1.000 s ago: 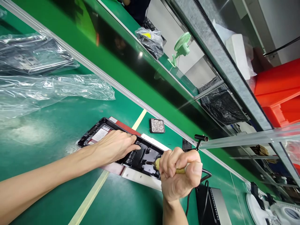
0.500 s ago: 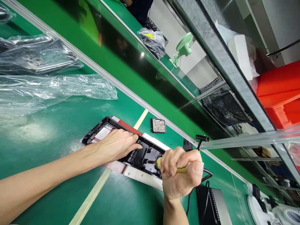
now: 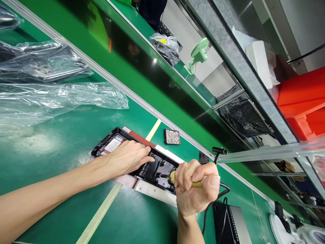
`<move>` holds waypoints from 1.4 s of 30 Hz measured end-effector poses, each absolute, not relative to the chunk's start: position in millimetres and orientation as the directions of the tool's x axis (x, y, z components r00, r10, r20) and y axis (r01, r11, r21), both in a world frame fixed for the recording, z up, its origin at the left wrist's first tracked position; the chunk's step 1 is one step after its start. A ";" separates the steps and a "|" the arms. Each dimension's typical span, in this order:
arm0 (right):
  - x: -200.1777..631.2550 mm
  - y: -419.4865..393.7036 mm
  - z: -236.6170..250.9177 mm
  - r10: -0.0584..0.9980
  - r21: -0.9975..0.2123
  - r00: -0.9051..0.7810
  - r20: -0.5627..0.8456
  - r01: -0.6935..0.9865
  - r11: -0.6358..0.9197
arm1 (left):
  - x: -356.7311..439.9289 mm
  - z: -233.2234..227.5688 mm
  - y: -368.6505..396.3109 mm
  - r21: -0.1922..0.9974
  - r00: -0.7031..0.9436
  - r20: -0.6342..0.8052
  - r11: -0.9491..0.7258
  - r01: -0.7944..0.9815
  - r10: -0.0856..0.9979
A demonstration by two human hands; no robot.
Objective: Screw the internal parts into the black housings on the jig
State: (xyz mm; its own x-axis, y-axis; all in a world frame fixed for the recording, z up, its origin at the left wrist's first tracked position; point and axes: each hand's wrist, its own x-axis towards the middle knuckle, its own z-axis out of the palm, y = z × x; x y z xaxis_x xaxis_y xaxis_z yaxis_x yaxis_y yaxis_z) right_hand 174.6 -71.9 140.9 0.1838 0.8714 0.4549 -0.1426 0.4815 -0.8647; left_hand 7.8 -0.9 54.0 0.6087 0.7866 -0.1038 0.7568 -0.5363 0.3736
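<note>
On the green bench (image 3: 63, 142), the left hand (image 3: 127, 157) lies flat, fingers pressing down on a long black housing (image 3: 142, 162) that rests on a white and red fixture (image 3: 152, 191). Beside it the right hand (image 3: 195, 189) is fisted around a yellow-handled corded tool (image 3: 172, 176) (tip inside the housing). Crinkled clear plastic bags (image 3: 50, 98) lie well apart.

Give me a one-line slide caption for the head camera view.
Left hand presses on a black panel on the green table while the right hand grips a corded tool.
</note>
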 end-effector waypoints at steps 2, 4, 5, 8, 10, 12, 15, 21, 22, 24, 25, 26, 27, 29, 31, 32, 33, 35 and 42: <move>174.1 -72.1 141.1 0.873 -0.866 0.186 0.452 -0.142 0.479 | 7.9 55.0 -0.9 0.377 0.608 -0.106 -0.534 0.757 0.787; 174.0 -72.6 141.3 0.873 -0.867 0.187 0.450 -0.141 0.477 | 7.7 56.1 -0.9 0.378 0.607 -0.114 -0.531 0.758 0.786; 174.2 -72.8 141.4 0.873 -0.868 0.188 0.449 -0.141 0.477 | 7.7 56.7 -0.9 0.377 0.606 -0.119 -0.529 0.760 0.786; 174.9 -73.2 141.6 0.875 -0.868 0.176 0.450 -0.142 0.475 | 7.5 57.7 -1.0 0.373 0.608 -0.127 -0.530 0.762 0.784; 175.0 -73.1 141.7 0.875 -0.868 0.171 0.452 -0.144 0.476 | 7.4 57.3 -1.1 0.366 0.610 -0.118 -0.537 0.760 0.784; 174.9 -72.8 141.7 0.876 -0.866 0.168 0.452 -0.153 0.476 | 7.4 56.0 -1.1 0.360 0.611 -0.105 -0.543 0.759 0.785; 174.5 -72.5 141.8 0.878 -0.865 0.163 0.451 -0.164 0.475 | 7.0 54.0 -1.2 0.363 0.612 -0.092 -0.545 0.755 0.786; 174.1 -72.9 142.1 0.882 -0.870 0.163 0.443 -0.161 0.466 | 6.5 54.1 -1.7 0.366 0.609 -0.095 -0.542 0.757 0.787; 174.0 -73.0 142.1 0.883 -0.871 0.163 0.440 -0.161 0.464 | 6.6 54.4 -1.7 0.367 0.609 -0.099 -0.540 0.757 0.787; 173.8 -73.0 142.0 0.884 -0.873 0.165 0.437 -0.161 0.461 | 6.9 54.6 -1.5 0.372 0.611 -0.112 -0.537 0.757 0.784; 173.7 -72.9 142.1 0.884 -0.873 0.163 0.438 -0.158 0.461 | 7.1 54.7 -1.4 0.373 0.612 -0.115 -0.537 0.757 0.783; 173.6 -72.7 142.2 0.883 -0.872 0.159 0.442 -0.157 0.464 | 7.3 54.7 -1.2 0.373 0.612 -0.118 -0.537 0.757 0.782; 173.6 -72.5 142.5 0.882 -0.871 0.155 0.445 -0.157 0.466 | 7.5 54.7 -1.1 0.370 0.613 -0.121 -0.537 0.758 0.781; 173.7 -72.1 143.3 0.882 -0.870 0.150 0.447 -0.156 0.468 | 7.5 55.2 -1.2 0.364 0.613 -0.124 -0.539 0.759 0.780; 173.9 -71.8 144.1 0.882 -0.871 0.148 0.448 -0.153 0.467 | 7.4 56.0 -1.4 0.361 0.617 -0.119 -0.544 0.757 0.778; 174.1 -71.8 144.4 0.883 -0.872 0.146 0.447 -0.150 0.466 | 7.3 56.6 -1.4 0.360 0.619 -0.115 -0.548 0.755 0.777; 174.2 -71.7 144.5 0.882 -0.872 0.143 0.449 -0.147 0.467 | 7.3 57.1 -1.5 0.358 0.620 -0.113 -0.551 0.754 0.776; 174.3 -71.9 144.5 0.882 -0.872 0.137 0.452 -0.143 0.469 | 7.5 58.0 -1.4 0.350 0.620 -0.110 -0.554 0.755 0.777; 173.6 -72.1 143.1 0.877 -0.866 0.141 0.460 -0.149 0.478 | 7.5 56.1 -0.9 0.336 0.618 -0.101 -0.558 0.759 0.780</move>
State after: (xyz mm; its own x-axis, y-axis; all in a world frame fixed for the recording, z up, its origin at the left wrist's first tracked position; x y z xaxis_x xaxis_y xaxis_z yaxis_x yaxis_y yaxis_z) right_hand 173.6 -72.1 143.1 0.1407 0.8766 0.4603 -0.1486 0.4783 -0.8655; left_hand 7.5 -0.9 56.1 0.6182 0.7795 -0.1008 0.7586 -0.5582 0.3361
